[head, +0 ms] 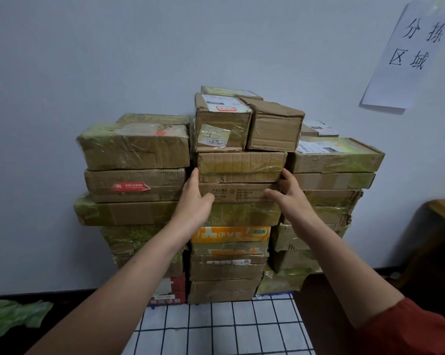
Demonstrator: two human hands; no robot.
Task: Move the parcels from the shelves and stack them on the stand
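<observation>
Against the white wall, cardboard parcels stand in three adjoining columns on a stand whose blue edge (pixel 275 295) shows at the base. The left hand (pixel 194 198) and right hand (pixel 290 198) are both spread wide, palms inward, bracketing the ends of a flat brown parcel (pixel 240 166) in the middle column. They grip nothing; the fingertips touch its corners, judged a squaring-up so that it sits flush. Two small boxes (pixel 222 123) rest on top, side by side, the lighter items kept high. A paper sign (pixel 411 55) hangs on the wall. No shelves are in view.
</observation>
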